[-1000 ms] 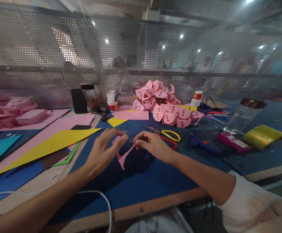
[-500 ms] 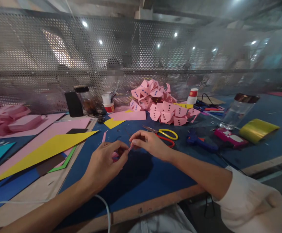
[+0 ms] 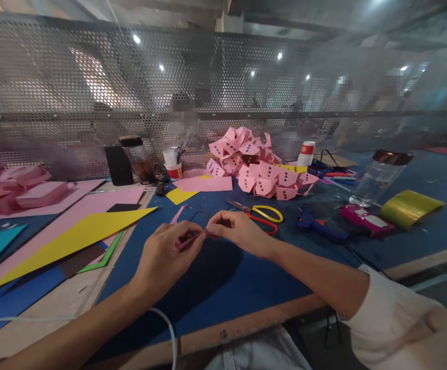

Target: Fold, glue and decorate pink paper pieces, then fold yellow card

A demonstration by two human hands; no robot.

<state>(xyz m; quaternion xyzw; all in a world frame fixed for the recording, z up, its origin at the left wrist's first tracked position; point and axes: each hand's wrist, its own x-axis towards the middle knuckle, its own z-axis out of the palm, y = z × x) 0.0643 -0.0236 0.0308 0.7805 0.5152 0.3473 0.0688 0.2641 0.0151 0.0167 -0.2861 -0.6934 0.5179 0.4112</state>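
My left hand (image 3: 169, 257) is closed in a pinch on a narrow pink paper strip (image 3: 178, 215), one end of which sticks up behind the knuckles. Another stretch of pink paper runs below the left fingers toward the right fingertips. My right hand (image 3: 241, 234) meets the left at the fingertips, pinching the strip's near end; the exact grip is partly hidden. Just behind the right hand lie scissors (image 3: 267, 212) with one yellow and one red handle, blades pointing left. Both hands are held over the blue table mat (image 3: 208, 288).
Folded pink papers with dark dots (image 3: 246, 149) are heaped at the back. To the right are a blue glue gun (image 3: 319, 226), a magenta device (image 3: 366, 220), a curled yellow sheet (image 3: 412, 208) and a clear bottle (image 3: 377, 180). Coloured sheets (image 3: 77, 236) overlap at left; a white cable (image 3: 167, 324) crosses the front.
The strip's raised end now leans further right, and the pink paper under the left fingers looks straighter. My hands stay fingertip to fingertip, shifted only slightly.
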